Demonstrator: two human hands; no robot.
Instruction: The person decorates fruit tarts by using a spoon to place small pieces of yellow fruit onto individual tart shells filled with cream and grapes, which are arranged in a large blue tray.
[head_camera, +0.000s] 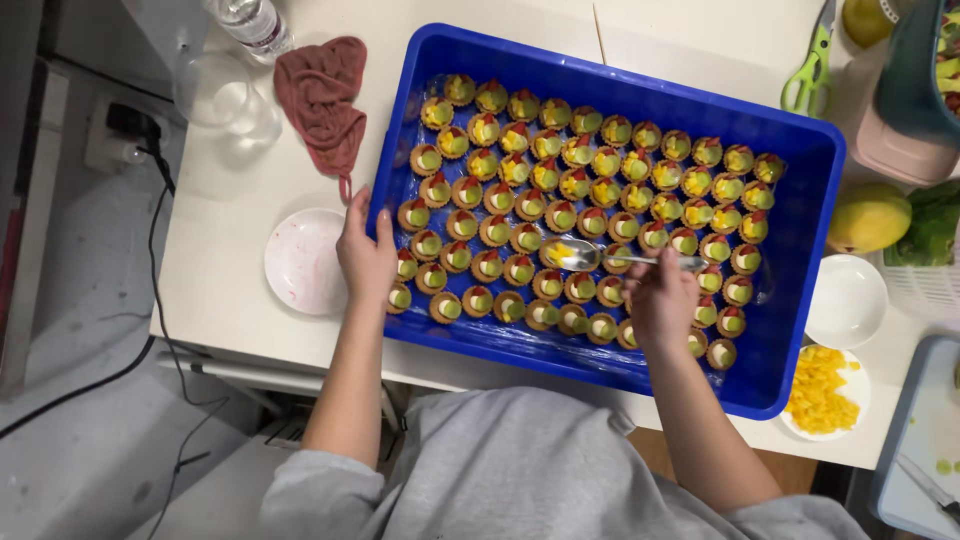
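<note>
The person works over a blue crate that stands on a pale desk and is lined with clear film. It holds many small tart shells in rows. The right hand pinches the handle of a metal spoon; its bowl, with a little yellow filling in it, lies over a tart in the middle near rows. The left hand rests on the left wall of the crate, fingers together and laid flat, holding nothing.

As far as I can judge, most of the work is done. The tarts in the far rows and on the right carry green, yellow and red pieces. The tarts in the near left rows seem to show mainly green, so these probably still wait for the yellow topping.

On the near right, a white plate holds yellow diced fruit, and an empty white bowl stands just beyond it. A whole mango lies to the right of the crate. Left of the crate is a white plate with pink smears. Farther away are a reddish cloth, a clear glass and a plastic bottle; its label is too small to describe. Green scissors lie at the far right.
</note>
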